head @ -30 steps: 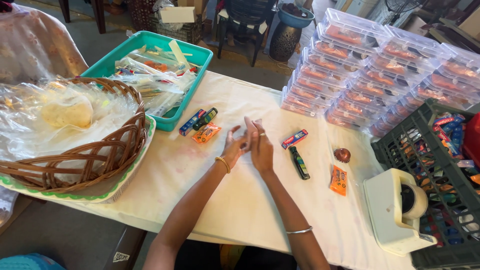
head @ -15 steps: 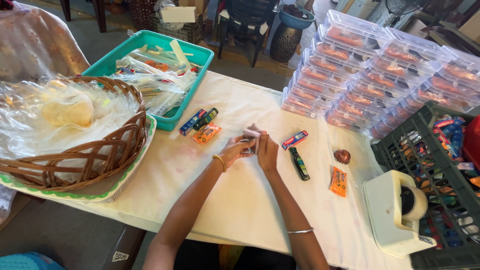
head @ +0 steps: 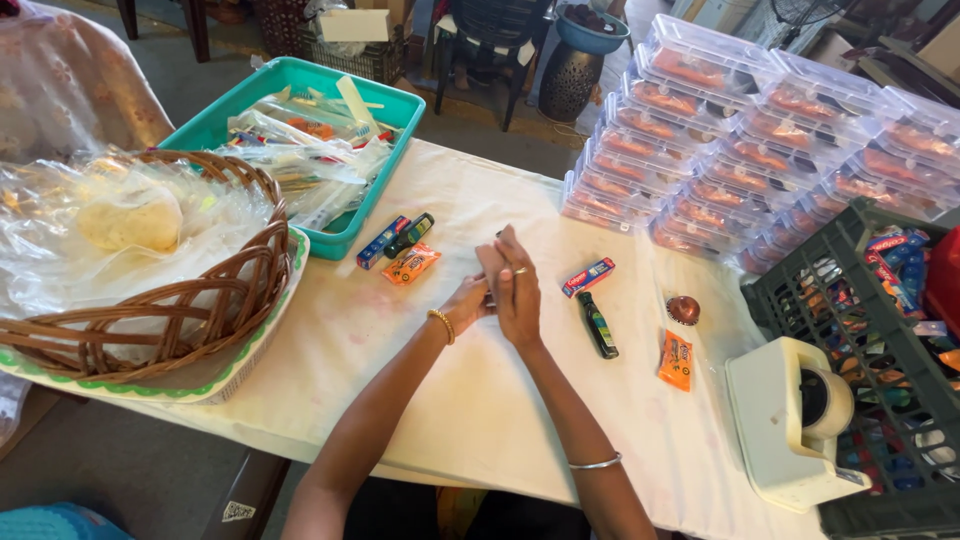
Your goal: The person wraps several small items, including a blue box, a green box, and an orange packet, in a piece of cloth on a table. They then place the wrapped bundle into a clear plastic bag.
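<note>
Right now my left hand (head: 468, 300) and my right hand (head: 516, 290) are pressed together over the white tablecloth (head: 470, 400), fingers closed around something small that I cannot make out between them. Just to the right lie a small dark bottle (head: 600, 325) and a red-and-blue packet (head: 588, 277); to the left sit an orange sachet (head: 411, 265) and a blue packet (head: 382, 242) beside the teal tray (head: 215, 125). Near my right forearm stands a white tape dispenser (head: 795, 420).

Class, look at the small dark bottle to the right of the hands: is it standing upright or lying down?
Lying down. The small dark bottle rests lengthwise on the white tablecloth, just below a red and blue packet.
</note>
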